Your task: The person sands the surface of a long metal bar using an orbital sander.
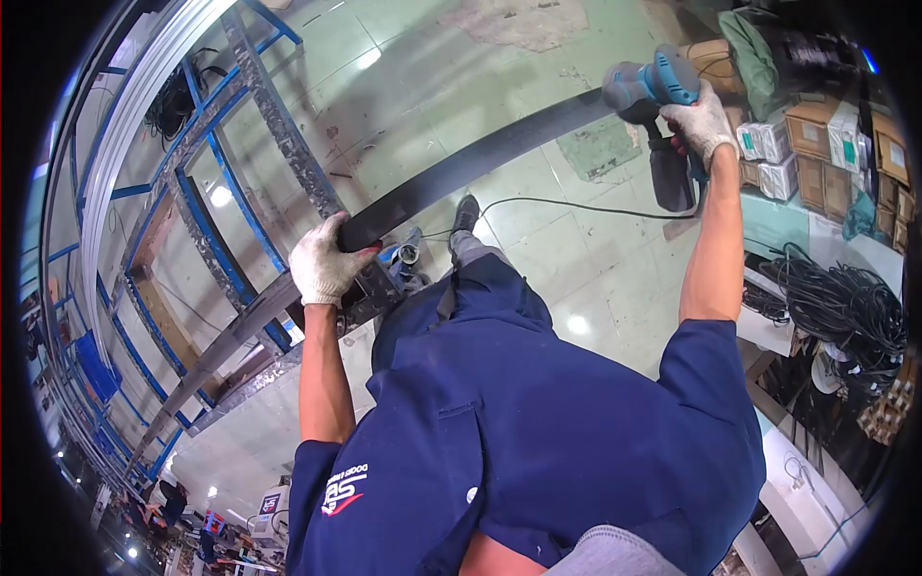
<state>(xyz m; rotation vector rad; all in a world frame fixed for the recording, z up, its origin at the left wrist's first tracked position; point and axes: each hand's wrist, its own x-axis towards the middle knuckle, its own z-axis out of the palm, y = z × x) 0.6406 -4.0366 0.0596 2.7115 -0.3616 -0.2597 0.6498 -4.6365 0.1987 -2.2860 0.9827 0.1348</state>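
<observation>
A long dark, flat bar (480, 163) stretches across in front of me, looking bowed through the wide lens. My left hand (325, 261), in a whitish work glove, is closed around its near left end. At the far right end, a blue and grey power sander (653, 79) sits against the bar. Wrapped around the sander's body is my gloved right hand (704, 125). A black dust bag (671, 178) hangs below the tool. Whether the sander's pad touches the bar is hidden.
A blue and grey metal rack (226, 163) stands to the left, beside long white profiles (120, 125). A black cable (567, 204) crosses the tiled floor. Cardboard boxes (816, 134) and coiled black cables (836, 298) lie at right. My shoe (465, 213) shows below the bar.
</observation>
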